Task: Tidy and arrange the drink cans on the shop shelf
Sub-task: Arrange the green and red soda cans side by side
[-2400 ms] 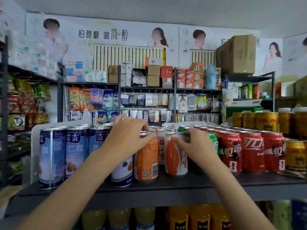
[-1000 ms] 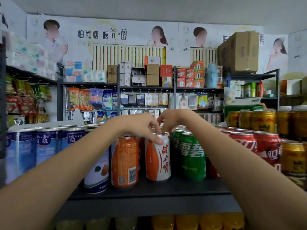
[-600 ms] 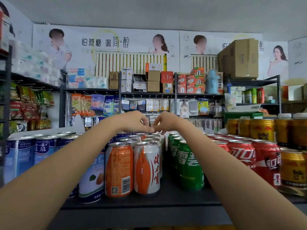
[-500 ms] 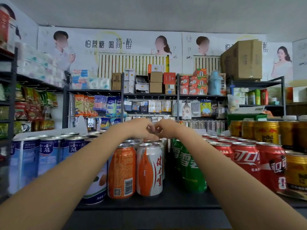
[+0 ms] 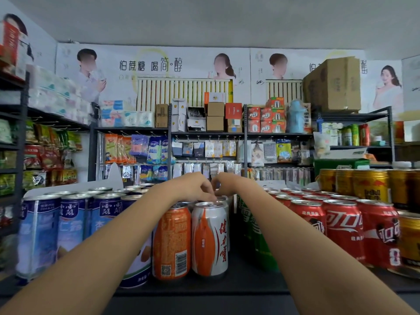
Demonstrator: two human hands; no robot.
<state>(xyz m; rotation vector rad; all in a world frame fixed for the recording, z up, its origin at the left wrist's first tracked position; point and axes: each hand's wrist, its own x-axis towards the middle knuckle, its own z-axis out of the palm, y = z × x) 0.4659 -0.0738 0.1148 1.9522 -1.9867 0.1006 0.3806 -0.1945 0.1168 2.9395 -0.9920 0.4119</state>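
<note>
On the dark shelf (image 5: 238,284) an orange can (image 5: 171,242) and a white-and-orange can (image 5: 209,239) stand at the front of two rows. Both my arms reach over them to the cans behind. My left hand (image 5: 193,186) curls its fingertips down onto the rim of the white-and-orange can just behind the front one. Beside it, almost touching, my right hand (image 5: 227,184) has its fingers curled; what they touch is hidden behind the left hand. Green cans (image 5: 252,230) stand partly behind my right forearm.
Blue-and-white cans (image 5: 68,223) fill the shelf's left, with a white card sheet (image 5: 75,185) behind them. Red cola cans (image 5: 343,233) and gold cans (image 5: 370,185) fill the right. Racks of packets and boxes line the back wall.
Both hands have moved from the front cans' tops to the cans farther back in the rows and come together there. The view has moved closer to the shelf.
</note>
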